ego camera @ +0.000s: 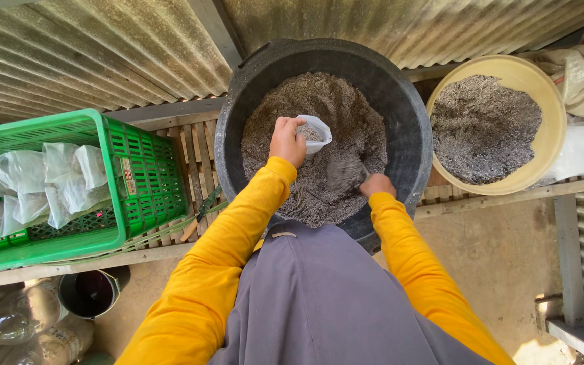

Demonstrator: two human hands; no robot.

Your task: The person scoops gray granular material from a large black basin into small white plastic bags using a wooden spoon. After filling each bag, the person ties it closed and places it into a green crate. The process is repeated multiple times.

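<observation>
A big black tub [400, 108] on a slatted wooden bench holds grey-brown soil mix [332, 108]. My left hand [286, 140] holds a small clear plastic bag [315, 134] open over the soil, with some mix inside it. My right hand [377, 184] grips a scoop [346, 172] loaded with the mix, low in the tub just right of the bag. Both arms wear yellow sleeves.
A green plastic crate [140, 182] at left holds several filled clear bags [42, 182]. A yellow basin [549, 94] of darker mix stands at right, sacks behind it. A small tool [201, 213] lies on the slats. A dark bucket [89, 292] and plastic bottles sit on the floor lower left.
</observation>
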